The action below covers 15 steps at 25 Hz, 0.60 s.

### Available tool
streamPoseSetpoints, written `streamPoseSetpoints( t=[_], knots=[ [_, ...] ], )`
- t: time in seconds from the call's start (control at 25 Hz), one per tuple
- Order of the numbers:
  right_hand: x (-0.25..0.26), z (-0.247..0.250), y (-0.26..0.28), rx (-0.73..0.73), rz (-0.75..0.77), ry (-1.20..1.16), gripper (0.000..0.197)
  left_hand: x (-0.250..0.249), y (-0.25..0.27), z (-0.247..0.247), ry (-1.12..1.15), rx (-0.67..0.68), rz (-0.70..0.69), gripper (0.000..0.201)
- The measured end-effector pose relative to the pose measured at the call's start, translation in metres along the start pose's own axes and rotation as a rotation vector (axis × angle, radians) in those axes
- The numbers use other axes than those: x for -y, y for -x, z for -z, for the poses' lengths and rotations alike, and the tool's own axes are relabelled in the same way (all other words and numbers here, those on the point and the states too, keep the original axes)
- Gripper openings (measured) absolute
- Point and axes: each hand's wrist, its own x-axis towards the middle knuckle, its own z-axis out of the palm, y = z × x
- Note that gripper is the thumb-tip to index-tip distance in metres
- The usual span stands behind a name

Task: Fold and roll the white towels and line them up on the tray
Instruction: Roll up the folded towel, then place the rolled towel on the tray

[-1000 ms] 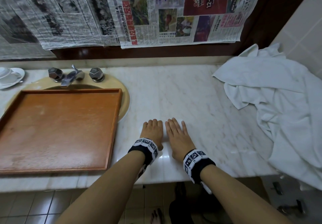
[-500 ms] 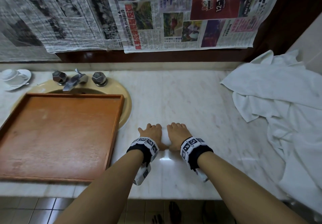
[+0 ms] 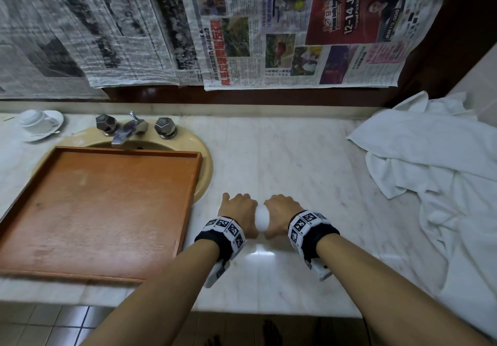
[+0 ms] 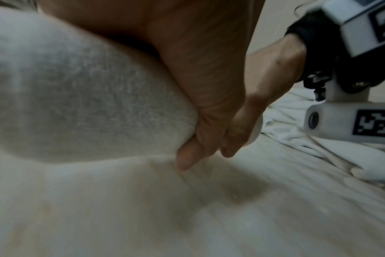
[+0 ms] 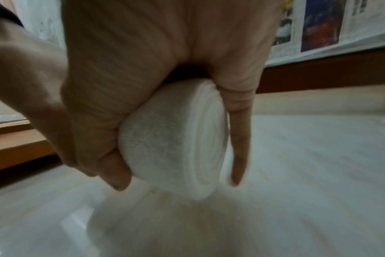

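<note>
A small rolled white towel (image 3: 261, 218) lies on the marble counter (image 3: 309, 171), held between both hands. My left hand (image 3: 238, 212) curls over its left part and my right hand (image 3: 281, 215) over its right part. The left wrist view shows the towel roll (image 4: 81, 97) under the palm, thumb down at its side. In the right wrist view the roll's spiral end (image 5: 207, 144) shows, with fingers wrapped round the roll (image 5: 163, 139). The wooden tray (image 3: 94, 206) sits to the left over the sink, nothing on it. A heap of unfolded white towels (image 3: 441, 173) lies at the right.
A tan sink (image 3: 199, 146) with a chrome tap (image 3: 125, 130) and two knobs lies behind the tray. An upturned white cup on a saucer (image 3: 40, 123) stands at the far left. Newspaper sheets (image 3: 242, 28) hang on the wall behind. The counter's front edge is near my forearms.
Both hands, flat on the counter a second ago, have curled and drawn back toward me. The white roll now shows between them.
</note>
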Motion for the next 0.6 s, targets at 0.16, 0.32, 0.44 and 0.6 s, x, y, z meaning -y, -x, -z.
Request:
streamPoseSetpoints(
  t=[0.16,0.32,0.44,0.6],
  knots=[
    [0.032,0.019,0.014,-0.186,0.043,0.029,0.062,0.028,0.023,0.027,0.037,-0.05,-0.009,0.062],
    [0.071,0.012,0.012,-0.454,0.063,-0.092,0.087,0.078,0.06,0.038,0.175,-0.114,0.078,0.077],
    [0.1,-0.012,0.006,-0.563,-0.046,-0.303,0.082,0.126,0.079,0.012,0.573,-0.215,0.222,0.073],
    [0.128,-0.068,-0.002,-0.365,-0.186,-0.301,0.063,0.164,0.107,-0.02,0.914,-0.302,0.526,0.063]
  ],
)
